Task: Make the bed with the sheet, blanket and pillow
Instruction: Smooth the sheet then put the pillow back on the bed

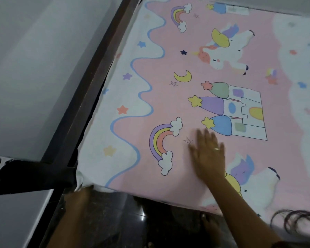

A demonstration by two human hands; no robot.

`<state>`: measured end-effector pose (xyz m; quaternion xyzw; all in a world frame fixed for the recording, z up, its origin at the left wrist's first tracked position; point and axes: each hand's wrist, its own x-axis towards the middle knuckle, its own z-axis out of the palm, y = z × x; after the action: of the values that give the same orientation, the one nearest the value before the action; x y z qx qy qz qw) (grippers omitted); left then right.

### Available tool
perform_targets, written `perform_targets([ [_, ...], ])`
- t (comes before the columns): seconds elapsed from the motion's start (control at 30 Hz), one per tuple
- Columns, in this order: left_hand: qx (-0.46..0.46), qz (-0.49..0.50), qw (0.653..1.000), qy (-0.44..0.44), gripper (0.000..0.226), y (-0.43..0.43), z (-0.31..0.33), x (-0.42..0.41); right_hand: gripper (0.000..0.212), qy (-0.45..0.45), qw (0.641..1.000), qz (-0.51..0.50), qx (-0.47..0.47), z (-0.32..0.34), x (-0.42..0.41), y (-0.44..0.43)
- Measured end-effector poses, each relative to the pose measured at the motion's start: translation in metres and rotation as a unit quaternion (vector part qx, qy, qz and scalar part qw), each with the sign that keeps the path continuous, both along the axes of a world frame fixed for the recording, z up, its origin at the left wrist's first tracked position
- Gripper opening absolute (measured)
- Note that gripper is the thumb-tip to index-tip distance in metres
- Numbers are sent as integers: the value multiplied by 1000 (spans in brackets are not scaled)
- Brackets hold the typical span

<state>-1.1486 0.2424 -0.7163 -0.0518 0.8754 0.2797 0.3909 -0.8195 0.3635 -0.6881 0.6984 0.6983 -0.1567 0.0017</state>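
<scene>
Right hand (207,154) lay flat, fingers straight, on the unicorn-print sheet (168,97); left hand (81,196) was at its near corner, finger state indiscernible.

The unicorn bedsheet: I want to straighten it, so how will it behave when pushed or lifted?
The unicorn bedsheet looks thin and floppy: its near corner folds limply over the edge. It would likely slide or bunch under a push where the flat right hand rests on it. It is probably light for its size.
</scene>
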Motion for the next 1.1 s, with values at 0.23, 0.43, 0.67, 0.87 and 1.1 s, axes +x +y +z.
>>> perform_targets([
  [0.23,131,-174,938,269,35,17,88,91,62,9,997,81,16,9,-94,-31],
  [0.43,285,-269,861,324,21,66,101,115,69,144,967,208,-35,13,-159,-30],
  [0.67,174,-489,795,313,49,83,55,79,69,14,997,63,47,8,-5,39],
  [0.87,49,-500,749,431,58,62,38,72,70,-41,998,-50,4,-6,-1,4],
  [1.1,45,-433,796,421,60,59,43,52,58,93,938,333,10,17,-135,-26],
])
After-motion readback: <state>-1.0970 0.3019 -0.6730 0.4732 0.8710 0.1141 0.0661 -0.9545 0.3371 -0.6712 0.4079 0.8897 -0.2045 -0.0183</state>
